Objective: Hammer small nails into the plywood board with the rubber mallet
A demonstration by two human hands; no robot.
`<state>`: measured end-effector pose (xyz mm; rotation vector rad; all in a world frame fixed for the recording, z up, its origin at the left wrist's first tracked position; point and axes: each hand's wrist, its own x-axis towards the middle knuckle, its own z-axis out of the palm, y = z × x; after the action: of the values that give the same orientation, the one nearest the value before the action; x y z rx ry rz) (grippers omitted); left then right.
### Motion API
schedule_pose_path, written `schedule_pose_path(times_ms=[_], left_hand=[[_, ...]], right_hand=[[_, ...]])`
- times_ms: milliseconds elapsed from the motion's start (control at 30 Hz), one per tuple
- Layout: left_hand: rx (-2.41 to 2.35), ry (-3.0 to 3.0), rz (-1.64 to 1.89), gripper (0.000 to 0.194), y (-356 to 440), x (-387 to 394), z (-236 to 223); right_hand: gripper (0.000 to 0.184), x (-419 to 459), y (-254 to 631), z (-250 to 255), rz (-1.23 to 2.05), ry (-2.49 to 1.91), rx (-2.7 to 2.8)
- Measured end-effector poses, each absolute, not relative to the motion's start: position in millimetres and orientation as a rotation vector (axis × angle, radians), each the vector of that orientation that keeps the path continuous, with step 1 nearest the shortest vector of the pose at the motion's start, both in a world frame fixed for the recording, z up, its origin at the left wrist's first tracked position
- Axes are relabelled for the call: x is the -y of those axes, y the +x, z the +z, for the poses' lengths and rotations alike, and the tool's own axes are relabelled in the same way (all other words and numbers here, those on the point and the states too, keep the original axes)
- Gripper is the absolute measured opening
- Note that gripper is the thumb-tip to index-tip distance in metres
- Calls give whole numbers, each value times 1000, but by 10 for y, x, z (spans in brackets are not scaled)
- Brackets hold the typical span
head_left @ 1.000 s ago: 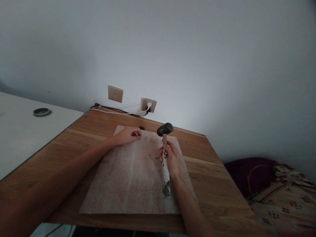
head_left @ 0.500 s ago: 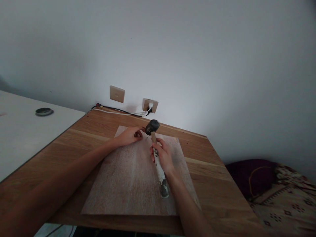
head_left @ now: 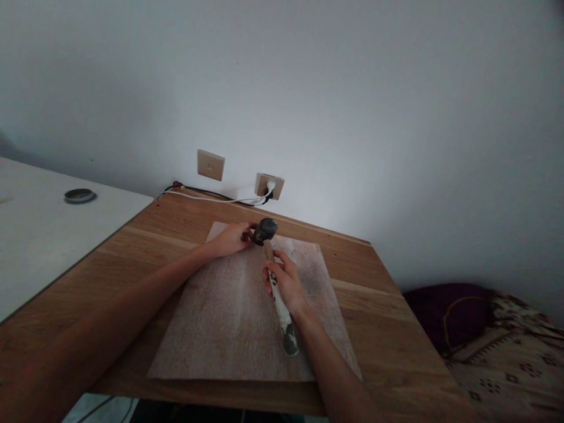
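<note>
My right hand (head_left: pixel 285 279) is closed around the upper handle of a hammer (head_left: pixel 278 305). Its dark, rounded head points away from me, and the pale wooden handle carries worn white paint and a dark end. Just left of the hammer head, my left hand (head_left: pixel 234 238) has its fingers curled and pinched over the far part of a thin wooden board (head_left: pixel 229 329). The head overlaps those fingertips in view, so whatever they hold is hidden. Whether the head touches the fingers or the board I cannot tell.
Beneath the board is a wooden table (head_left: pixel 379 329) against the wall. A white table (head_left: pixel 39 235) with a round dark lid-like object (head_left: pixel 80 195) adjoins on the left. Cables (head_left: pixel 211 198) run to a wall socket (head_left: pixel 269 185). Patterned fabric (head_left: pixel 506 364) lies at right.
The hammer head has come slightly left and down, nearer my left fingertips, with my right hand moving along with it. My left hand stays in nearly the same place.
</note>
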<state>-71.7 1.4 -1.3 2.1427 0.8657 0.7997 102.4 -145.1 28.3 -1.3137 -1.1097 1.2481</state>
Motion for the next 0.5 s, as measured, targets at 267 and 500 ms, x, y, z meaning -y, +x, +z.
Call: schedule_pose_path(times_ms=[267, 500], left_hand=[[-859, 2080, 837, 49, -703, -15, -38], [-856, 2101, 799, 51, -710, -14, -33]], right_hand=[[37, 1467, 1007, 266, 1232, -1265, 1163], [34, 1473, 988, 232, 1180, -1260, 1157]])
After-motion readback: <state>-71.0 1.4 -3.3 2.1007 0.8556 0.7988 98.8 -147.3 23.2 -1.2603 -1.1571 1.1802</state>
